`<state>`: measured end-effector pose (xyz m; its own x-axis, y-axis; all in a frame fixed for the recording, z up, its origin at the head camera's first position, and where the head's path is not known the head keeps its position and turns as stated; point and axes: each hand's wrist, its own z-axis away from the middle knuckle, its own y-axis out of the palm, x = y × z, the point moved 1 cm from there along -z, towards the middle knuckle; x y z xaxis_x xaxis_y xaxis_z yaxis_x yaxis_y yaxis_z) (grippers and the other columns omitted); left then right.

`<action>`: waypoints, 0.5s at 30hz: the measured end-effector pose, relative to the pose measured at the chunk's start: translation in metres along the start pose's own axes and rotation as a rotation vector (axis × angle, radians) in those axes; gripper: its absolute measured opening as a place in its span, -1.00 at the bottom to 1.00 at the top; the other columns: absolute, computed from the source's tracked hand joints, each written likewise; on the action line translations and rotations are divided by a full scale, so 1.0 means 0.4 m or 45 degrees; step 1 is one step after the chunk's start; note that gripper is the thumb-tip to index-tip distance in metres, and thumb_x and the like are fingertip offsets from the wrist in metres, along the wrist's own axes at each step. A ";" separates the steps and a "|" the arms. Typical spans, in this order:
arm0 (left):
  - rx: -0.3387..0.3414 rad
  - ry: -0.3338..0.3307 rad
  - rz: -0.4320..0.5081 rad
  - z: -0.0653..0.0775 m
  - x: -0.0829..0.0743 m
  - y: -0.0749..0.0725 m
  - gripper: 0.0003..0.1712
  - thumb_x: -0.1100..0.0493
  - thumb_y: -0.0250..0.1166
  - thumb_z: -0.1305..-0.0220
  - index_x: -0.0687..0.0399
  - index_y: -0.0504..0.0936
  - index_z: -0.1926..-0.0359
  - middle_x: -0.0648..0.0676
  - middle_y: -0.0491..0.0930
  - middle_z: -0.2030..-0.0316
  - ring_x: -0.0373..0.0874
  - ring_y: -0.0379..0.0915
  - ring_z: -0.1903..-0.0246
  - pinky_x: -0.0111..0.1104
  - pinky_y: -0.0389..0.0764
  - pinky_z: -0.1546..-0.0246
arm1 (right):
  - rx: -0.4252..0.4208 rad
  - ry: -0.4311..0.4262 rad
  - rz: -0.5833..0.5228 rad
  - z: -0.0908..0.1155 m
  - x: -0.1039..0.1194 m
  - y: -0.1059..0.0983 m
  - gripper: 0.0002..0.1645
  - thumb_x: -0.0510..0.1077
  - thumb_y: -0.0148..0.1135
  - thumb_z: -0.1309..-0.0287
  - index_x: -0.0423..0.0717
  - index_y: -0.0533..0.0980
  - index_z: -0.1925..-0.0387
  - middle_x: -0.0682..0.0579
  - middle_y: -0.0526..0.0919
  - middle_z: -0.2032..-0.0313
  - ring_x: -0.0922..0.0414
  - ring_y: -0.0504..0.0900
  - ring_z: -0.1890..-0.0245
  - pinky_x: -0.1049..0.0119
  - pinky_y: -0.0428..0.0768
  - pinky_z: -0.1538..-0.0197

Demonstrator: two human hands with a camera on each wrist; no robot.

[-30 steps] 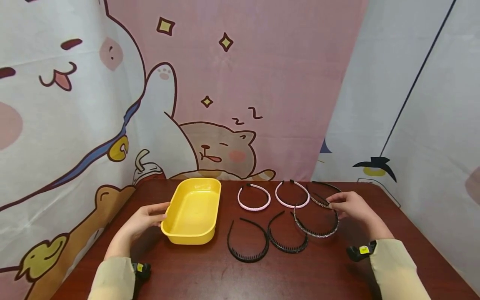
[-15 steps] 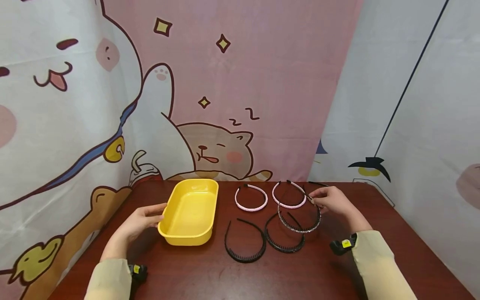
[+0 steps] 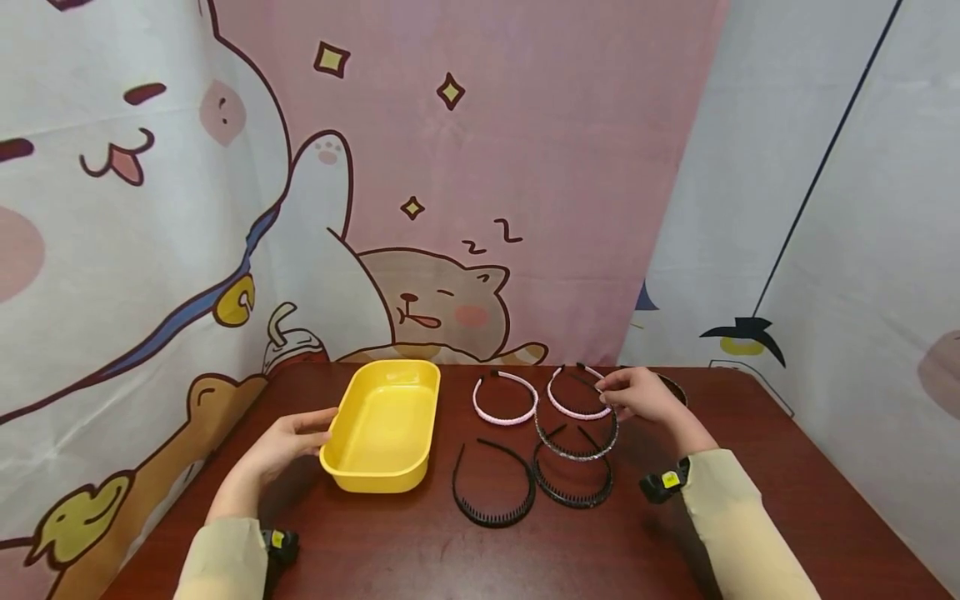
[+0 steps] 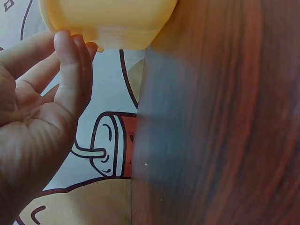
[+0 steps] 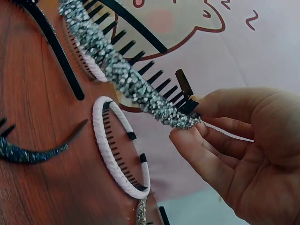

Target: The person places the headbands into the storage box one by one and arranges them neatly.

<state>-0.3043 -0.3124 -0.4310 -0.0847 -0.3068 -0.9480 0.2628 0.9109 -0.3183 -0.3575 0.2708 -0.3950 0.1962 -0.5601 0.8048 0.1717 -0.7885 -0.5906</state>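
My right hand (image 5: 258, 154) pinched a curved, silver-glittered headband (image 5: 123, 78), which reached leftward. My left hand (image 3: 273, 446) touched a rectangular yellow plastic tray (image 3: 386, 429), grip unclear.

Cartoon-printed cloth (image 3: 570, 167) hangs behind a brown table (image 3: 390, 554).

- Your left hand (image 3: 288, 442) touches the left side of a yellow, rounded-rectangular plastic tray (image 3: 382, 429).
- Your right hand (image 3: 645, 396) pinches a curved silver-glitter headband (image 3: 576, 457) near one end.
- Two curved pink headbands, one left (image 3: 501, 422) and one right (image 3: 576, 415), lie towards the back of the dark red-brown wooden counter (image 3: 465, 567).
- Nearer you lie a toothed black headband (image 3: 495, 522) and, just beside it, a darkly speckled headband (image 3: 576, 502).
- Behind your right wrist, another curved dark headband (image 3: 680, 389) is partly hidden.
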 end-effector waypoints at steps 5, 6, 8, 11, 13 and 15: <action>0.005 0.002 0.014 0.006 -0.003 0.003 -0.34 0.23 0.25 -0.33 0.44 0.27 -0.35 0.41 0.48 -0.12 0.03 0.60 0.24 -0.25 0.63 0.15 | -0.004 0.015 -0.053 -0.014 0.005 0.023 -0.62 -0.26 0.24 -0.18 -0.44 0.54 0.02 -0.11 0.67 0.27 -0.03 0.66 0.42 0.01 0.67 0.31; 0.006 0.001 0.014 0.006 -0.002 0.003 -0.34 0.23 0.25 -0.33 0.44 0.27 -0.35 0.41 0.48 -0.13 0.03 0.60 0.24 -0.25 0.63 0.15 | 0.004 0.012 -0.061 -0.016 0.006 0.027 -0.61 -0.26 0.24 -0.19 -0.46 0.52 0.00 -0.11 0.66 0.28 -0.02 0.66 0.42 0.03 0.67 0.31; 0.007 0.004 0.016 0.005 0.000 0.003 -0.34 0.24 0.25 -0.33 0.45 0.26 -0.35 0.41 0.47 -0.14 0.02 0.61 0.24 -0.25 0.63 0.15 | 0.009 0.013 -0.082 -0.022 0.006 0.035 -0.60 -0.26 0.22 -0.22 -0.49 0.51 -0.02 -0.11 0.65 0.29 0.00 0.65 0.40 0.09 0.68 0.33; 0.002 -0.002 0.013 0.002 0.004 0.002 -0.35 0.24 0.25 -0.33 0.43 0.27 -0.35 0.40 0.46 -0.16 0.04 0.61 0.22 -0.24 0.63 0.14 | 0.003 0.020 -0.104 -0.030 0.010 0.046 -0.60 -0.26 0.21 -0.25 -0.49 0.50 -0.03 -0.11 0.63 0.29 0.07 0.63 0.40 0.14 0.68 0.34; -0.003 -0.008 0.010 0.000 0.004 0.002 -0.35 0.24 0.24 -0.33 0.41 0.27 -0.35 0.39 0.46 -0.16 0.05 0.60 0.21 -0.23 0.62 0.12 | 0.000 0.017 -0.114 -0.034 0.017 0.051 -0.62 -0.26 0.21 -0.26 -0.48 0.51 -0.02 -0.15 0.63 0.27 0.09 0.63 0.42 0.09 0.68 0.33; -0.006 -0.017 0.007 -0.001 0.005 0.001 -0.35 0.23 0.25 -0.33 0.39 0.28 -0.36 0.38 0.46 -0.17 0.07 0.60 0.20 -0.22 0.62 0.11 | -0.003 0.009 -0.118 -0.038 0.026 0.056 -0.62 -0.26 0.21 -0.25 -0.47 0.52 -0.01 -0.19 0.64 0.25 0.09 0.64 0.45 0.04 0.67 0.31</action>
<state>-0.3047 -0.3123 -0.4331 -0.0707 -0.3053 -0.9496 0.2588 0.9138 -0.3130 -0.3664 0.2435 -0.3990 0.1731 -0.4865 0.8564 0.1867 -0.8375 -0.5135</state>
